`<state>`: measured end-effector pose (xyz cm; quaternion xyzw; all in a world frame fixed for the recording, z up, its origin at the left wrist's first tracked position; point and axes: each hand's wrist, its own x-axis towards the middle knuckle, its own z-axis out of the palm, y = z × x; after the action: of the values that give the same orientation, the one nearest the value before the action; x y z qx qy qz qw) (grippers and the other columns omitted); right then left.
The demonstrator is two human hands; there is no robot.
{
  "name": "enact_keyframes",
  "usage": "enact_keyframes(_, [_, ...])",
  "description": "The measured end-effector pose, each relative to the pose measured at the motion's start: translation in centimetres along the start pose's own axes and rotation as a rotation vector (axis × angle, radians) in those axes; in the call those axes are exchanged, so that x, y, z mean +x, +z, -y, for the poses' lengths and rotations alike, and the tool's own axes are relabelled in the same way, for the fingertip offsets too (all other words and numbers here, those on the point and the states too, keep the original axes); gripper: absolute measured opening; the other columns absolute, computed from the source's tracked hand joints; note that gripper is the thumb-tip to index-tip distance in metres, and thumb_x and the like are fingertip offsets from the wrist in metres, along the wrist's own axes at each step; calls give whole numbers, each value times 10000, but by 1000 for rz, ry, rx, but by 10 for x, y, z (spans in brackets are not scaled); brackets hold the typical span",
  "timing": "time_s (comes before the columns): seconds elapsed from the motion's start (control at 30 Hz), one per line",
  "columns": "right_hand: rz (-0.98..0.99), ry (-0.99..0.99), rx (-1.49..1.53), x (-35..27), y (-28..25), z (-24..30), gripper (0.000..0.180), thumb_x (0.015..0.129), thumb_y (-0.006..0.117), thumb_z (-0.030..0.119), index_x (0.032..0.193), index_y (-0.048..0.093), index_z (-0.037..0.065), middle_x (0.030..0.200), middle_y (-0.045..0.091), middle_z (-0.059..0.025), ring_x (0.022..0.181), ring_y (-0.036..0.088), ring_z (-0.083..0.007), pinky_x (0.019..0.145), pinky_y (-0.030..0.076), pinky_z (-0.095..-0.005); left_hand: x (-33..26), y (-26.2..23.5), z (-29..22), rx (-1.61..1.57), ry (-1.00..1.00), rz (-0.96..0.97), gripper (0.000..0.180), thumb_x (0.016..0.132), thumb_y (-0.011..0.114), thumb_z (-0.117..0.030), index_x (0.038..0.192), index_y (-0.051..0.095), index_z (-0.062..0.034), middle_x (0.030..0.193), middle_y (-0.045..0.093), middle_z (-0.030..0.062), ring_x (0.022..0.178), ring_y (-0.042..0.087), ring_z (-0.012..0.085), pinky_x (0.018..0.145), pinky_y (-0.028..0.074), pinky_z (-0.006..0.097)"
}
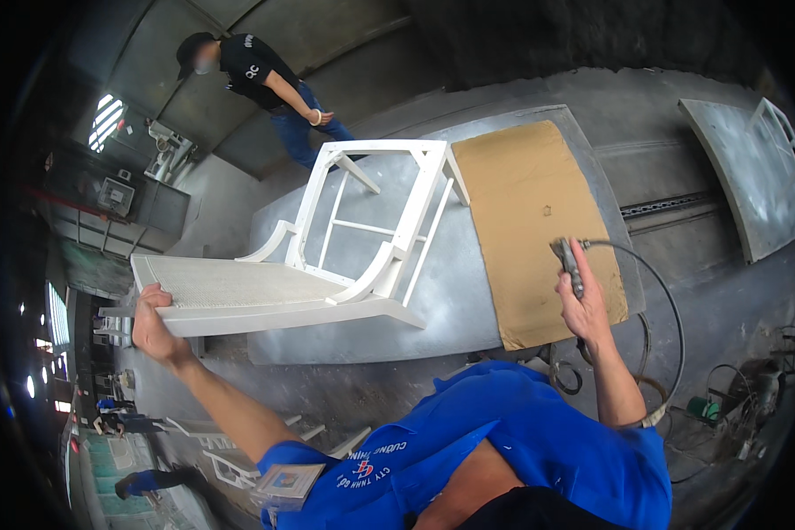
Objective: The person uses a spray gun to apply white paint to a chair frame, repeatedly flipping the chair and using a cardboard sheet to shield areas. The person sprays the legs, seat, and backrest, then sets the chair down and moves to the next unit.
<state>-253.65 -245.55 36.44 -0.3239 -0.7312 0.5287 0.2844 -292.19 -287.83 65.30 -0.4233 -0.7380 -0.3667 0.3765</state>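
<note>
A white wooden chair frame [318, 314] with an open seat and a woven-looking back panel rests on the grey metal table [455, 291]. My left hand [155, 329] is closed around the top end of its backrest, at the left. Away to the right, over a sheet of brown cardboard [539, 190] on the same table, my right hand [589, 307] grips a metal air gun [571, 268]. From that gun a black hose [671, 305] curves down past my right forearm. The gun is apart from the chair, and its trigger is hidden by my fingers.
A person in a black shirt and cap [261, 79] walks beyond the table's far left side. Another metal table [733, 168] at the far right bears a white frame [791, 146]. White chair parts [234, 464] lie low left, and coiled hose [567, 378] hangs near the table's front.
</note>
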Motion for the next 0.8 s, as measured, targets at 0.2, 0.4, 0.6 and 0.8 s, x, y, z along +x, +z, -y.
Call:
enact_keyframes(0.2, [57,-240,-16,34,42,56,607,1012,621,204,1580,420,133,1248,681,-205,1114,672,-333,985,512,-412,5,4,-52,83,174,116,814,1052,257,-656,821,626,32,787,644,135,912,659,351,1147,338,616])
enact_keyframes(0.4, [10,-372,-52,13,131,100,610,995,656,184,1567,448,136,1190,662,-178,1079,655,-303,969,509,-383,14,31,-19,-101,228,-77,978,999,13,-758,750,581,-2,682,537,112,719,572,288,1079,401,610])
enact_keyframes(0.6, [-55,-283,-187,44,236,128,590,996,660,257,1548,470,174,1126,670,-197,1034,656,-377,905,520,-449,-3,32,-17,-118,154,-194,876,1043,57,-670,750,567,-20,686,503,95,758,537,269,1032,419,541])
enact_keyframes(0.8, [14,-227,-329,86,307,141,579,1025,626,359,1558,448,219,984,651,-209,872,659,-364,822,522,-474,9,11,-21,-125,240,78,942,1011,20,-715,824,594,8,734,548,126,802,571,295,1063,400,588])
